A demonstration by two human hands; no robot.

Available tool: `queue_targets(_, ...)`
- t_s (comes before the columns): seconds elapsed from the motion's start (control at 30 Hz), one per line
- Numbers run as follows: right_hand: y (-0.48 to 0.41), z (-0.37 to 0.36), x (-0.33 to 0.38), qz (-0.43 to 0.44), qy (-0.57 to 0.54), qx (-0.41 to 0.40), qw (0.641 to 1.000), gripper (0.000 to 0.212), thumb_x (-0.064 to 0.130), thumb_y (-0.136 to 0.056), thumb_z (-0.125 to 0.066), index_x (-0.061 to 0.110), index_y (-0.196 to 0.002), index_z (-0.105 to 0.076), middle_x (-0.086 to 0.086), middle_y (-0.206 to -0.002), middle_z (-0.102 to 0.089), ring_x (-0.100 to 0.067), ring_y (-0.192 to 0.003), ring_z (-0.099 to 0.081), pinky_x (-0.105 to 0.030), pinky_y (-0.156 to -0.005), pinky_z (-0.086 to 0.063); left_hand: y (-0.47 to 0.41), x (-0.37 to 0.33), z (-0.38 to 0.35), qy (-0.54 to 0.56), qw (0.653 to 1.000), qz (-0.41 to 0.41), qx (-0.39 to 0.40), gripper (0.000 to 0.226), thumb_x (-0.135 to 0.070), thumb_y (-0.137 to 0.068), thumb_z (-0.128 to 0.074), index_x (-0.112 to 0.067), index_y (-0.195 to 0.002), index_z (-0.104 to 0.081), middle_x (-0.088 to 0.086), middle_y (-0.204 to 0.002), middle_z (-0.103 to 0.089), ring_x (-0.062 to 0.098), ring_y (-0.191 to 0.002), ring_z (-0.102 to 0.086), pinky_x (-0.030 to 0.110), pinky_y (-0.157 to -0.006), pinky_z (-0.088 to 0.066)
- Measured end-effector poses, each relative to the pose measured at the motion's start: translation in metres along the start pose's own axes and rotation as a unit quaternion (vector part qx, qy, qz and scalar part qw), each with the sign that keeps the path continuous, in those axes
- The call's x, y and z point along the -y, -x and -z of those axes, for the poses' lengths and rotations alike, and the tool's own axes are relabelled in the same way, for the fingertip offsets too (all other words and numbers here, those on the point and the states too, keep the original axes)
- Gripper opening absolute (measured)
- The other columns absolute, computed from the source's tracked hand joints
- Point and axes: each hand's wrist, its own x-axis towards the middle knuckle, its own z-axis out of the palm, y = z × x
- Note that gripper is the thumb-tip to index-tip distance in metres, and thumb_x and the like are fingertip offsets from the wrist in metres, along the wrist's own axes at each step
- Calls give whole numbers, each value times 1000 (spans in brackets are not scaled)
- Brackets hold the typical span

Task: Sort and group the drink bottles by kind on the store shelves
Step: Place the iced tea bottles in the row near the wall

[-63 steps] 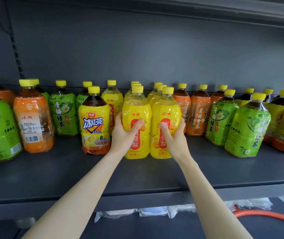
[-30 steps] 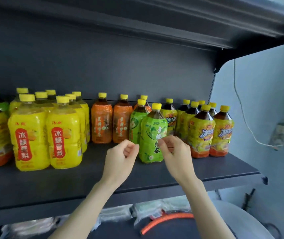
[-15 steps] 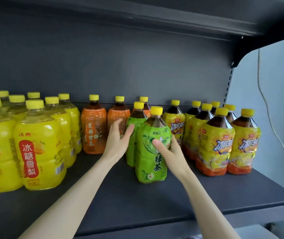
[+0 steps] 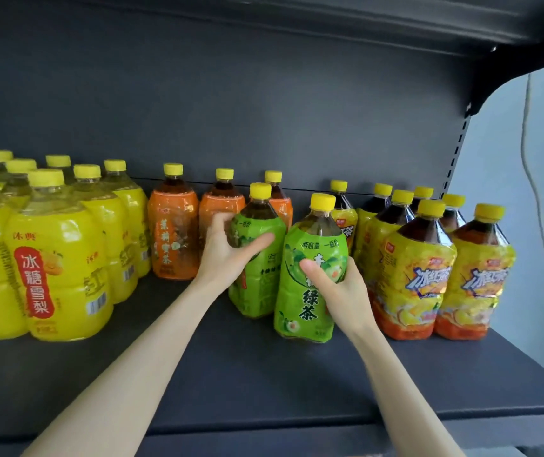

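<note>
Two curled grips: left hand [image 4: 224, 257] round rear green bottle [image 4: 259, 286], right hand [image 4: 343, 288] round front green bottle [image 4: 298, 313]

Dark grey metal shelf board [image 4: 264, 384] spans 6 o'clock. Matching back panel [image 4: 231, 103] fills 12 o'clock; upper shelf [image 4: 396, 24] overhangs at 1 o'clock. Slotted upright [image 4: 458, 150] at 2 o'clock; pale blue-grey wall [image 4: 501, 166] beyond it at 3 o'clock, evenly lit.

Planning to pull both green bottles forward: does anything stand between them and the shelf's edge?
Nothing visible does. The left hand grips the rear green bottle, the right hand the front green bottle; no other bottle stands before them on the shelf.
</note>
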Motion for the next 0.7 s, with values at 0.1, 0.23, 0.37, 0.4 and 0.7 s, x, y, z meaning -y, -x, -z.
queue_targets(0.1,1,1,-2,-22,-17,-5,1000,66,63,-51,-79,32,-106,-60,4,-112,-69,-15,-103,-67,-44,-92,-54,20,-4,0,34,998,-15,-42,68,-49,-65,-81,-31,-118,-42,-18,-108,-57,-9,-100,-56,17,-87,-45)
queue_targets(0.23,0,2,-6,-43,-48,8,998,85,65,-48,-81,29,-121,-54,10,-109,-71,-8,-100,-69,-42,-92,-55,43,-2,5,62,994,-7,-87,66,-70,-62,-67,-40,-116,-42,-18,-111,-54,-12,-100,-54,11,-79,-47)
queue_targets(0.37,3,0,-8,-42,-72,35,996,82,63,-53,-81,30,-123,-55,12,-109,-72,-7,-100,-69,-37,-89,-55,47,5,3,70,995,67,-25,78,-74,-68,-61,-32,-130,-41,-10,-125,-53,9,-119,-51,28,-94,-45)
queue_targets(0.4,4,0,-8,-39,-73,37,996,79,63,-54,-80,30,-122,-56,12,-109,-72,-7,-100,-69,-37,-89,-54,48,4,0,87,993,74,-9,78,-74,-68,-60,-33,-132,-41,-15,-122,-55,5,-116,-52,23,-88,-46)
queue_targets(0.7,27,-20,20,-16,-89,-16,996,61,66,-61,-69,30,-110,-67,12,-103,-74,-6,-96,-69,-41,-94,-53,81,-16,21,130,989,7,-71,44,-58,-73,-65,-41,-110,-51,-27,-98,-68,-6,-91,-65,10,-67,-50)
